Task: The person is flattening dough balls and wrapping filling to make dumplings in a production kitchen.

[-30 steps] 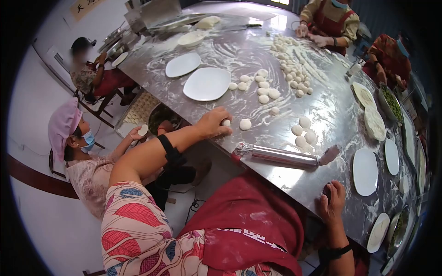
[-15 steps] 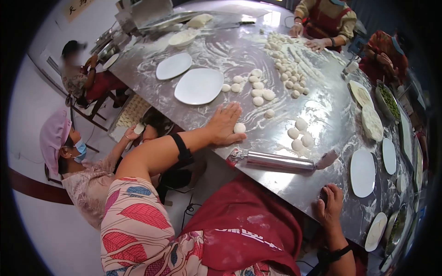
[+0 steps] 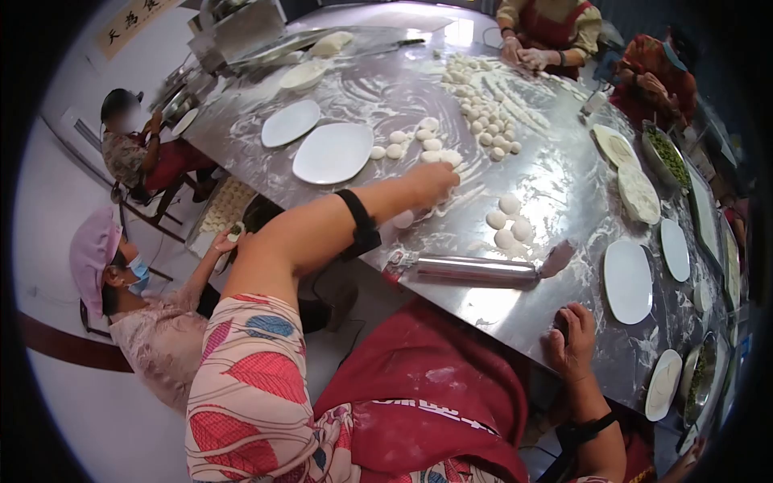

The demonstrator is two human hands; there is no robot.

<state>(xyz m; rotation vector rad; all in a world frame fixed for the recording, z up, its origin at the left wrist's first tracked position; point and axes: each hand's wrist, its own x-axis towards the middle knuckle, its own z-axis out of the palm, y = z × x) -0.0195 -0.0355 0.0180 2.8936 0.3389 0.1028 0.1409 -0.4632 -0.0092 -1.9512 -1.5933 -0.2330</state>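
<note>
My left hand (image 3: 435, 185) reaches across the floured steel table (image 3: 515, 310), fingers curled down over a small dough piece that they mostly hide. Just beyond my fingers lies a cluster of round dough pieces (image 3: 431, 145). Under my left wrist, partly covered, sits a single dough piece (image 3: 403, 218). My right hand (image 3: 573, 338) rests at the near table edge with bent fingers; a dark spot shows between thumb and fingers, and I cannot make out what it is. A metal rolling pin (image 3: 475, 270) lies between my hands, near a group of dough pieces (image 3: 507, 221).
White plates (image 3: 332, 153) stand at the left, another plate (image 3: 628, 282) at the right. Bowls of green filling (image 3: 667, 157) line the right side. A heap of small dough pieces (image 3: 483, 109) lies farther back. Co-workers (image 3: 153, 298) sit left and stand across the table.
My left hand has lifted off the near dough piece and moved forward and right, its flat fingers now curled. My right hand has stayed at the edge. The view has shifted slightly.
</note>
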